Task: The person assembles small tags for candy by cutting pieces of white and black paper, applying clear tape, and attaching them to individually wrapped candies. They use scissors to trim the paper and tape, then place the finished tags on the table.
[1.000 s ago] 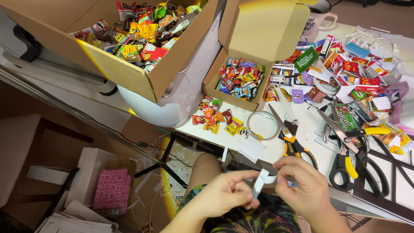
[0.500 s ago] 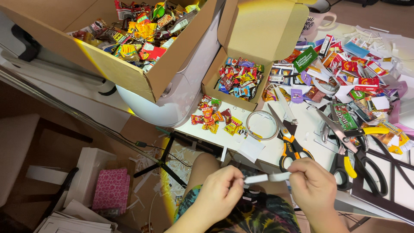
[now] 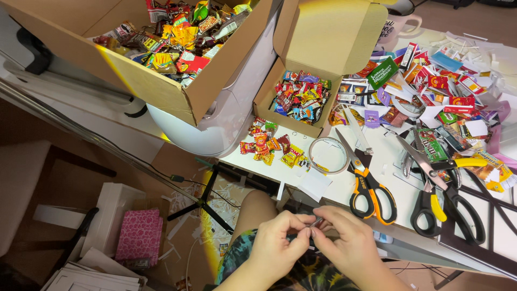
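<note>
My left hand [image 3: 281,242] and my right hand [image 3: 344,242] meet over my lap, below the white table's front edge [image 3: 344,207]. Their fingertips pinch one small, thin folded paper strip [image 3: 316,221], most of it hidden between the fingers. Just above my hands lie orange-handled scissors [image 3: 369,186] and a roll of clear tape [image 3: 327,155] on the table. A small pile of loose candy wrappers [image 3: 269,145] sits near the table's left corner.
A small open cardboard box [image 3: 299,99] of wrappers stands on the table; a bigger one [image 3: 161,48] sits at upper left. Yellow-handled scissors [image 3: 436,178], black scissors and several cut wrappers cover the right side. On the floor are a pink box [image 3: 139,236], a tripod and paper scraps.
A second ago my hands held a bent white strip; half a second ago they pulled it out straight between them. Now they have come together and the strip is folded small.
</note>
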